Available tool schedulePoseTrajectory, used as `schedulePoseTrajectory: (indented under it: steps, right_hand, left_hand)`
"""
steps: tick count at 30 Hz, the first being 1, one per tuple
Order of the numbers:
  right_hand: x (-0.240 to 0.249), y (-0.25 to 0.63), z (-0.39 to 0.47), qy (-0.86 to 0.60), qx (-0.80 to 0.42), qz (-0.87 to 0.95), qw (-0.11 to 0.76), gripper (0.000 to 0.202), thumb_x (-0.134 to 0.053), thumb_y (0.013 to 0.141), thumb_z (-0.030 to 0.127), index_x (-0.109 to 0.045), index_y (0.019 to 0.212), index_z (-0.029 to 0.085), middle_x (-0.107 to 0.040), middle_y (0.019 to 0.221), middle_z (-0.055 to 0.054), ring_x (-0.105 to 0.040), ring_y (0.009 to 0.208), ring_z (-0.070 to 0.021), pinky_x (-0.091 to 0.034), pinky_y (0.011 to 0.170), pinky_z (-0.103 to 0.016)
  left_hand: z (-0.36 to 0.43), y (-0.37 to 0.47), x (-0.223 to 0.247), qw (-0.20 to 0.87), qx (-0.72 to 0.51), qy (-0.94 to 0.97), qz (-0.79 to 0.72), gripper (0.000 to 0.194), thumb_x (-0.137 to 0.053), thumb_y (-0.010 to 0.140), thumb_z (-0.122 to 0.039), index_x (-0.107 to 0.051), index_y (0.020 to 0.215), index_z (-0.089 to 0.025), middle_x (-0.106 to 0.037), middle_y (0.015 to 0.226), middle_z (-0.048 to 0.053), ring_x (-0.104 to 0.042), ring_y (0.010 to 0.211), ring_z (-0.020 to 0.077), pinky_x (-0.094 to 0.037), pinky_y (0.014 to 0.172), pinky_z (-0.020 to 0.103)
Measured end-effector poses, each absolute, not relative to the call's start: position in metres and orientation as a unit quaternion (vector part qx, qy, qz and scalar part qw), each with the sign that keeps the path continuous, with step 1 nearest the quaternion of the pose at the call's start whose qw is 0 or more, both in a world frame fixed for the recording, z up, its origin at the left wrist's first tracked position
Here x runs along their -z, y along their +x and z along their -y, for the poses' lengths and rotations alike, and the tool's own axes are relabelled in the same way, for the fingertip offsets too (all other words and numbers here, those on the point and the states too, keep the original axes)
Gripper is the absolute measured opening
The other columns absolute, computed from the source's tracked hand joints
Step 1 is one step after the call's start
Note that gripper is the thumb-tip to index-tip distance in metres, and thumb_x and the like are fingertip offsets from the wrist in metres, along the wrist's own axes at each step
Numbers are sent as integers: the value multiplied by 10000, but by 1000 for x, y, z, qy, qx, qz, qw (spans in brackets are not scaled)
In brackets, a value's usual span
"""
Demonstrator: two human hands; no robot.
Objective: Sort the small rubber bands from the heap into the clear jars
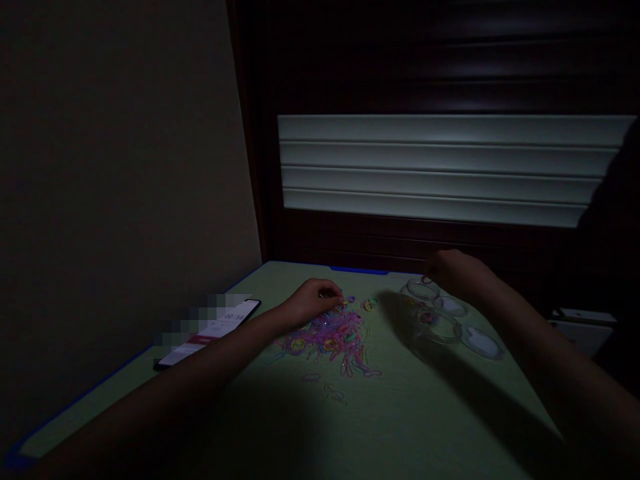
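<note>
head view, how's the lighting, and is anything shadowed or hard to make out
Head view: dim overall, the white slatted panel brightest; head view: a long dark shadow crosses the pale green tabletop; head view: blocky pixelation covers part of the black-edged phone; head view: strands in the multicoloured pile of thin loops are hard to separate.

What the fingertips of the left hand [314,299] and right hand [456,271] pinch, if anything, is too small to tell. The left hand hides part of the pile [340,337]. Blocks mask the left of the phone [224,329]. Contents of the jars [440,340] are blurred. The edge of view cuts off both forearms [555,363] and the near table [400,413].
</note>
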State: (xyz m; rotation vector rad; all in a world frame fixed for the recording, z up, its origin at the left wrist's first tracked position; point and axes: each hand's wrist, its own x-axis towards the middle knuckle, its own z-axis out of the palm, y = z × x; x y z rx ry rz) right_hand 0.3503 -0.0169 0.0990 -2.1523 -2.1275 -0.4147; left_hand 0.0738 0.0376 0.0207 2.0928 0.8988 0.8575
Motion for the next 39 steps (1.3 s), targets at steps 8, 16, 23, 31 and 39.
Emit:
schedulePoseTrajectory:
  steps: [8, 16, 23, 31, 39]
  right_hand:
    - [-97, 350, 16, -690, 121, 713, 25, 242, -424, 735, 198, -648, 827, 185, -646, 854, -112, -606, 805, -199, -391, 640, -258]
    - [-99, 340, 20, -692, 140, 708, 22, 276, -381, 766, 220, -641, 833, 154, -636, 838, -133, -607, 703, -188, -378, 576, -249]
    - [-89, 313, 22, -666, 167, 726, 35, 283, -371, 799, 270, -630, 856, 171, -637, 835, -118, -606, 735, -199, -388, 588, -257]
    - [-60, 268, 33, -594, 160, 788, 40, 253, -379, 826, 206, -624, 872, 160, -635, 847, -134, -605, 746, -199, -411, 624, -268]
    - [-49, 255, 37, -570, 142, 809, 35, 253, -379, 832, 215, -615, 903, 159, -629, 856, -121, -600, 772, -189, -416, 652, -266]
  left_hand:
    - [-35, 74, -24, 345, -328, 807, -349, 190, -557, 717, -297, -623, 778, -130, -644, 759, 49, -581, 705, 144, -439, 615, 228]
    - [-40, 70, -19, 322, -335, 811, -355, 167, -558, 711, -281, -630, 764, -140, -640, 732, 40, -569, 673, 134, -428, 592, 222]
    - [-42, 69, -18, 274, -324, 826, -371, 186, -539, 719, -285, -632, 765, -131, -632, 719, 36, -562, 652, 132, -426, 589, 222]
    - [-54, 68, -12, 198, -308, 845, -390, 189, -520, 706, -266, -647, 738, -130, -634, 728, 39, -565, 686, 152, -416, 614, 231]
    - [-55, 76, -11, 168, -282, 851, -410, 209, -537, 686, -299, -666, 713, -137, -646, 689, 38, -559, 648, 153, -387, 574, 217]
